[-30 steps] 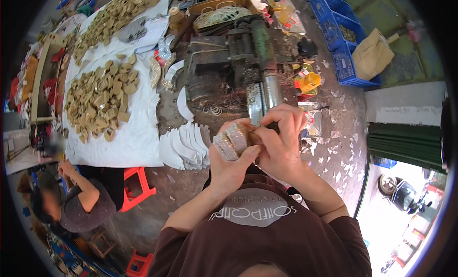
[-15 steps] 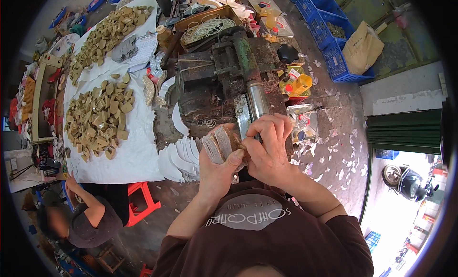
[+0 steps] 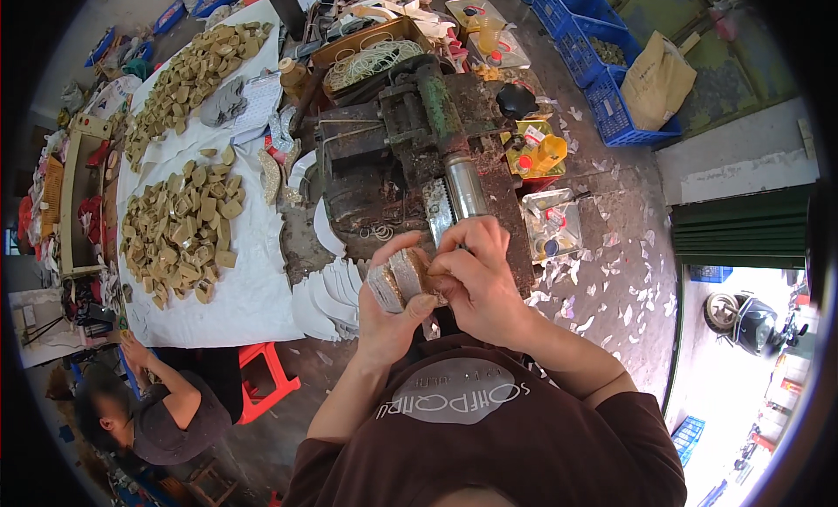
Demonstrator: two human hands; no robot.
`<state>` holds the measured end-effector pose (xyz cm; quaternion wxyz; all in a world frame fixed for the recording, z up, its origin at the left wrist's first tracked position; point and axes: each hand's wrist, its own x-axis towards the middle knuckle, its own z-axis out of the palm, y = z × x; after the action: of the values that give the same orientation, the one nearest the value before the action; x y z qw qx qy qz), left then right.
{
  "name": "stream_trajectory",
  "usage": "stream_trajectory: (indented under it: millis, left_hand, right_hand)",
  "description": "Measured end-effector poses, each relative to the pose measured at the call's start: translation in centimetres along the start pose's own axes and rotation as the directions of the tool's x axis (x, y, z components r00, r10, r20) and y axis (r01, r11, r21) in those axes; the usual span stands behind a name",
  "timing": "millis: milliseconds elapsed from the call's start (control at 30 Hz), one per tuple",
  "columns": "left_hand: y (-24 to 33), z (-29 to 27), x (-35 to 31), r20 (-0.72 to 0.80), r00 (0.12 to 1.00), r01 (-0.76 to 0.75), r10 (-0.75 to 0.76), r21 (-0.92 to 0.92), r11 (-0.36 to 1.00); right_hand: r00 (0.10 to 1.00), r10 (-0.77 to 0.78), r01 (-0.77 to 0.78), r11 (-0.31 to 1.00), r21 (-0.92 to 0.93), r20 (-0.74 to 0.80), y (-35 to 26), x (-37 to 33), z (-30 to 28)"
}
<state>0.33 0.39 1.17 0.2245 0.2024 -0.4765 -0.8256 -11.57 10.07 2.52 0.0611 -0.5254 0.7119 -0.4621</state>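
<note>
Grey floor (image 3: 602, 214) runs out to the right of my table (image 3: 301, 249), whose left part lies under a white sheet (image 3: 257, 284). Toward the table's right edge sits a dark, grimy machine (image 3: 362, 184) with a shiny roller (image 3: 463, 186) pointing back at me. Someone in a dark shirt (image 3: 183, 424) is off the near left corner, and blue crates (image 3: 611, 118) stand on the floor past the far right corner. Beside that person, just off the near edge, is a red stool (image 3: 278, 385). Two heaps of tan blocks cover much of the sheet: one toward the far edge (image 3: 196, 75), another nearer me (image 3: 179, 232). Curved white pieces (image 3: 325, 302) fan out at the near edge, right of the sheet.

My left hand (image 3: 388, 324) is wrapped round a glittery, banded bundle (image 3: 397, 280), thumb across its near side, just in front of the machine. My right hand (image 3: 484, 289) has its bent fingers closed on the bundle's right end (exactly what the tips pinch, I cannot tell). Thin rings (image 3: 377, 232) lie by the machine's near edge, and white scraps (image 3: 630, 277) litter the floor.
</note>
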Motion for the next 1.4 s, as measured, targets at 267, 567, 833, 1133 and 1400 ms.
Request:
stream_trajectory:
  millis: [267,567,833,1133,1400]
  left_hand:
    - [0.1,-0.2,0.1,0.072,0.997,0.013,-0.011,-0.018,1.000]
    - [0.2,-0.1,-0.1,0.055,0.998,0.021,-0.024,0.060,0.998]
    - [0.4,-0.3,0.5,-0.063,0.997,0.034,-0.040,-0.099,0.995]
    - [-0.2,-0.3,0.8,0.050,0.999,0.005,-0.007,0.044,0.999]
    - [0.0,-0.6,0.7,-0.036,0.996,0.066,-0.075,-0.214,0.975]
  right_hand:
    - [0.996,0.088,-0.088,0.993,0.076,0.002,-0.1,0.2,-0.2]
    - [0.995,0.060,-0.060,0.998,0.012,-0.073,-0.5,0.2,-0.2]
    - [0.951,0.310,-0.276,0.852,0.445,-0.003,0.0,-0.1,-1.3]
    - [0.989,0.147,-0.146,0.985,0.097,-0.003,0.3,0.2,-0.7]
    - [0.997,-0.020,0.013,0.995,0.101,0.070,0.1,0.5,-1.4]
